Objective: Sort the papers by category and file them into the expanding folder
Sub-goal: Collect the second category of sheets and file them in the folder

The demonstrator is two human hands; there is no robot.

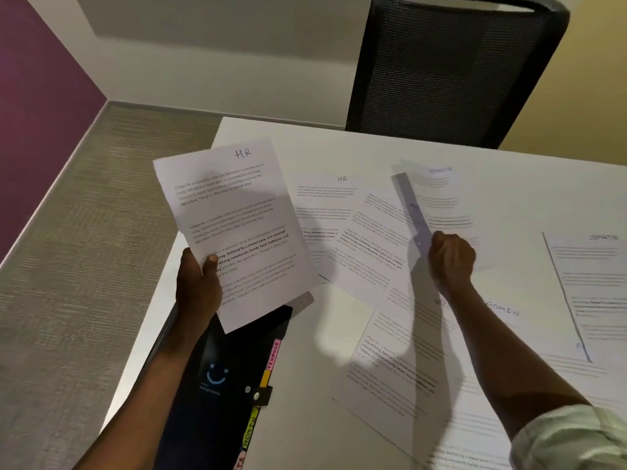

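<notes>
White paper sheets lie all over the white table (339, 334). The left hand (198, 290) holds up a sheet marked HR (234, 228), with the thumb on top and the fingers behind it. It may be more than one sheet; a second edge peeks out at the bottom.

The right hand (451, 257) is closed around a blurry sheet (437, 198), which lifts up toward 12 o'clock from the hand. The blur makes its label too hard to read.

The dark expanding folder (224, 378) lies closed at 6 o'clock from the left hand, under the wrist. Its coloured tabs (271, 357) stick out on the side, and one says FINANCE. Another HR sheet on the table (322, 212) lies at 3 o'clock from the held one. A sheet marked ADMIN (407, 351) lies at 6 o'clock from the right hand.

What could go wrong? The right hand's sheet may not be an HR one, so it could land in the wrong pile if the label is not checked. The thin paper could bend or crumple in the tight fist. The left hand's sheets are pinched only at the bottom, so they could flop or slide out. The folder is shut with a strap, and both hands are full, so opening it could knock the loose sheets.
</notes>
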